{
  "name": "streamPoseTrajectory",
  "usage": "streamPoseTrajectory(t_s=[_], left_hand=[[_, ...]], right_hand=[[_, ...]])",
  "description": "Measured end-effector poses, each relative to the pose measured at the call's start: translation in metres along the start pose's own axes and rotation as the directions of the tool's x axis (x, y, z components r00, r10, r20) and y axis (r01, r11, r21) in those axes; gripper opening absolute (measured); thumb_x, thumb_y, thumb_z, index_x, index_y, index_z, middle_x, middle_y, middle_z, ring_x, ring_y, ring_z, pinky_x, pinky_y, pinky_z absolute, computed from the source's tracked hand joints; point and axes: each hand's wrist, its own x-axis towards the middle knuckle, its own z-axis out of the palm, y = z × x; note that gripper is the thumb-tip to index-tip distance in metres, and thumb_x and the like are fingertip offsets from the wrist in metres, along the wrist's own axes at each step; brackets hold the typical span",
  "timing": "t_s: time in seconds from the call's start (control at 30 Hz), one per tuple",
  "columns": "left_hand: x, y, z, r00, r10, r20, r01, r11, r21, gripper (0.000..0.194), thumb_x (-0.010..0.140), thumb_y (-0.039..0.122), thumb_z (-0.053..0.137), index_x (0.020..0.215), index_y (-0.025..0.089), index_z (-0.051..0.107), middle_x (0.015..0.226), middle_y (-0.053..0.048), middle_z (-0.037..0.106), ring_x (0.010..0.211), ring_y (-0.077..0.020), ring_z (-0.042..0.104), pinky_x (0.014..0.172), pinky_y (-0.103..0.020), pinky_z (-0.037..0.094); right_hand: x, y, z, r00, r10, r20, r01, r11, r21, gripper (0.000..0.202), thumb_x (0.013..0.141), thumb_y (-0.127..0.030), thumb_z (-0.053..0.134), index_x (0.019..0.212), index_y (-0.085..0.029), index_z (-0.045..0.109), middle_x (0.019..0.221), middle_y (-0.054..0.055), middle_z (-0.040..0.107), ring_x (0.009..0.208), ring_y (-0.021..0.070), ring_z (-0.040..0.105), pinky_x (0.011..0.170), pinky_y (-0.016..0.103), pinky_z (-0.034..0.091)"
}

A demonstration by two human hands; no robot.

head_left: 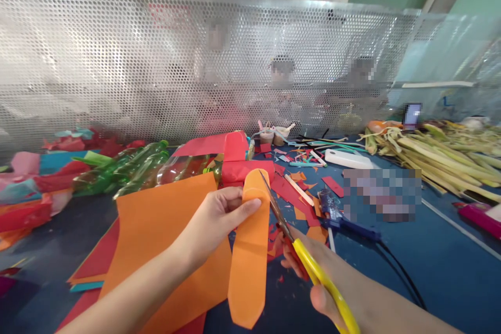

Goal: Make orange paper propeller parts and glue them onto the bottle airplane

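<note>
My left hand (219,216) pinches an orange paper strip (248,261) near its rounded upper end, thumb on top. The strip's lower end hangs toward me and has clipped corners. In my right hand (313,261) is a pair of scissors (309,263) with yellow handles, fingers through the loops. Their blades are parted, with the tip at the strip's upper right edge. Under my left arm lies a large orange paper sheet (168,245) on top of red sheets. Just behind the strip are rolled red paper pieces (235,148).
A blue glue gun (348,224) with a black cord lies right of the scissors. Paper scraps (293,193) litter the middle. Green plastic bottles (144,164) and crumpled coloured paper (50,177) are at left, dried husks (434,156) at right. A perforated metal panel (188,73) stands behind.
</note>
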Motion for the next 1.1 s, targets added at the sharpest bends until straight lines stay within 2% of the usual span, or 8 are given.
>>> streamPoseTrajectory(t_s=[0.17, 0.3, 0.47, 0.6, 0.77, 0.87, 1.0, 1.1], left_hand=[[0.001, -0.001, 0.002, 1.0, -0.013, -0.006, 0.013, 1.0, -0.006, 0.026, 0.074, 0.041, 0.071, 0.081, 0.016, 0.066, 0.082, -0.005, 0.074, 0.075, -0.0221, 0.068, 0.073, -0.034, 0.053], [-0.001, -0.003, 0.004, 1.0, -0.013, -0.006, 0.013, 0.999, -0.044, 0.027, 0.075, 0.041, 0.072, 0.084, 0.016, 0.068, 0.083, -0.005, 0.075, 0.075, -0.0207, 0.069, 0.072, -0.031, 0.053], [-0.001, -0.006, 0.007, 1.0, 0.014, -0.012, -0.014, 0.998, -0.067, 0.025, 0.074, 0.04, 0.073, 0.083, 0.017, 0.069, 0.078, -0.003, 0.075, 0.072, -0.0172, 0.068, 0.069, -0.026, 0.053], [0.0, -0.008, 0.007, 1.0, 0.03, -0.004, -0.03, 0.998, -0.052, 0.026, 0.074, 0.04, 0.073, 0.085, 0.017, 0.071, 0.079, -0.002, 0.075, 0.072, -0.0165, 0.068, 0.07, -0.025, 0.053], [0.0, -0.007, 0.007, 1.0, 0.023, -0.015, -0.023, 0.999, -0.045, 0.025, 0.073, 0.039, 0.073, 0.083, 0.016, 0.07, 0.078, -0.003, 0.075, 0.072, -0.0159, 0.067, 0.069, -0.024, 0.052], [0.0, -0.006, 0.007, 1.0, 0.012, -0.023, -0.013, 0.999, -0.035, 0.026, 0.073, 0.04, 0.073, 0.082, 0.016, 0.069, 0.078, -0.003, 0.075, 0.07, -0.0152, 0.066, 0.067, -0.023, 0.051], [0.0, -0.005, 0.006, 1.0, -0.01, -0.023, 0.01, 1.0, -0.027, 0.027, 0.073, 0.041, 0.073, 0.082, 0.016, 0.069, 0.079, -0.003, 0.075, 0.07, -0.0154, 0.066, 0.066, -0.023, 0.051], [0.001, -0.004, 0.006, 1.0, -0.016, -0.016, 0.015, 0.999, -0.039, 0.026, 0.073, 0.04, 0.073, 0.082, 0.016, 0.069, 0.08, -0.003, 0.075, 0.07, -0.0149, 0.066, 0.066, -0.023, 0.051]], right_hand=[[0.001, 0.001, 0.001, 1.0, 0.019, 0.014, -0.019, 0.998, 0.054, 0.087, 0.075, -0.084, 0.02, 0.12, -0.016, 0.052, 0.085, 0.007, 0.053, 0.078, 0.0222, 0.057, 0.082, 0.034, 0.05], [0.001, 0.005, 0.005, 1.0, 0.007, -0.015, -0.006, 0.998, 0.056, 0.083, 0.077, -0.083, 0.021, 0.113, -0.016, 0.052, 0.094, 0.011, 0.056, 0.086, 0.0248, 0.057, 0.082, 0.037, 0.049], [0.001, 0.006, 0.009, 0.998, 0.047, -0.048, -0.043, 0.995, 0.092, 0.078, 0.078, -0.082, 0.02, 0.103, -0.014, 0.049, 0.087, 0.011, 0.053, 0.074, 0.0217, 0.056, 0.073, 0.034, 0.054], [0.001, 0.002, 0.008, 0.997, 0.07, -0.031, -0.066, 0.99, 0.125, 0.072, 0.077, -0.083, 0.019, 0.093, -0.018, 0.046, 0.082, 0.008, 0.051, 0.071, 0.0204, 0.055, 0.07, 0.032, 0.054], [0.0, 0.007, 0.011, 0.997, 0.069, -0.044, -0.063, 0.99, 0.129, 0.071, 0.078, -0.082, 0.021, 0.095, -0.019, 0.049, 0.083, 0.007, 0.052, 0.07, 0.0193, 0.053, 0.062, 0.03, 0.052], [-0.001, 0.009, 0.012, 0.997, 0.062, -0.036, -0.055, 0.983, 0.177, 0.07, 0.079, -0.081, 0.024, 0.099, -0.019, 0.049, 0.079, 0.004, 0.049, 0.063, 0.0155, 0.048, 0.056, 0.026, 0.048], [-0.001, 0.007, 0.013, 0.997, 0.07, -0.013, -0.065, 0.969, 0.239, 0.065, 0.08, -0.08, 0.026, 0.093, -0.02, 0.046, 0.072, -0.001, 0.042, 0.049, 0.0099, 0.037, 0.041, 0.022, 0.037], [-0.001, 0.007, 0.013, 0.995, 0.095, -0.001, -0.092, 0.964, 0.251, 0.066, 0.078, -0.083, 0.026, 0.088, -0.02, 0.044, 0.069, -0.002, 0.04, 0.047, 0.0091, 0.032, 0.039, 0.022, 0.032]])
